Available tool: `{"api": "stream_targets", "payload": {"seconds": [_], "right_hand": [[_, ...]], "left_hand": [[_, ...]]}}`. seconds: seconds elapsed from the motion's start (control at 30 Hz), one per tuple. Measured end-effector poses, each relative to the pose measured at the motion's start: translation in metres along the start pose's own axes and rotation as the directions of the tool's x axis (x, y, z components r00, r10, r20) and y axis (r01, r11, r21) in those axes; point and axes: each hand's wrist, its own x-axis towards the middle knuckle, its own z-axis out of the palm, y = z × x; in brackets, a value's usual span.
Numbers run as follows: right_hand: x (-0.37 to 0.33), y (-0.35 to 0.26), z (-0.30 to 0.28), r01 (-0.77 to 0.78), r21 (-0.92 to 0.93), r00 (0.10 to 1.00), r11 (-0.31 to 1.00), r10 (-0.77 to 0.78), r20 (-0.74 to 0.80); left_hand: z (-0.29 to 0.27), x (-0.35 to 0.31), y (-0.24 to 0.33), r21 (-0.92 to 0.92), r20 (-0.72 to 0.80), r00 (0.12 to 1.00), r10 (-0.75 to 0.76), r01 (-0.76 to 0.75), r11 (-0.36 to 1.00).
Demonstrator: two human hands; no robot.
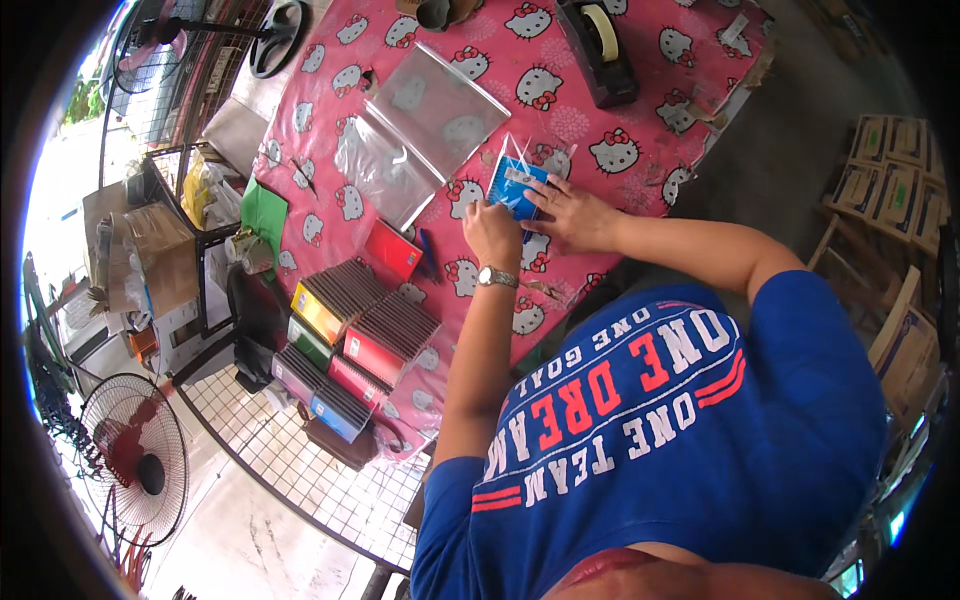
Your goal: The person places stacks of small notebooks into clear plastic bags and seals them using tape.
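Note:
A small blue notebook (pixel 512 203) lies on the pink table cover, with clear plastic (pixel 515 150) around its far end. At the notebook's near left edge, my left hand (pixel 491 236) is closed with bent fingers, a watch on its wrist. Across the right side lies my right hand (pixel 572 216), its fingers stretched out and apart over the cover. Clear plastic sleeves (pixel 440 108) are spread flat just beyond and to the left. Nearer my left forearm are a red notebook (pixel 393 250) and a blue pen (pixel 429 255).
Stacks of spiral notebooks (pixel 365 325) in several colours stand at the table's near left. A black tape dispenser (pixel 604 65) sits at the far side. On the left are a fan (pixel 135 458) and a cardboard box (pixel 155 255); more boxes (pixel 890 175) are stacked at right.

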Motion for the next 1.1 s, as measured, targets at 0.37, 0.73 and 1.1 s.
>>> {"api": "stream_targets", "payload": {"seconds": [0.37, 0.73, 1.1], "right_hand": [[0.018, -0.022, -0.007, -0.116, -0.022, 0.963, 0.993, 0.118, 0.244], [0.088, 0.103, -0.011, -0.601, 0.609, 0.611, 0.517, 0.789, -0.067], [-0.027, 0.175, -0.067, -0.529, 0.833, 0.156, -0.165, 0.945, 0.286]], "left_hand": [[0.023, -0.024, 0.007, 0.013, -0.187, 0.979, 0.080, -0.079, 0.997], [0.020, -0.027, 0.022, 0.205, -0.091, 0.962, 0.259, -0.236, 0.950], [0.012, -0.036, 0.011, 0.250, 0.127, 0.949, 0.290, -0.314, 0.916]]}}
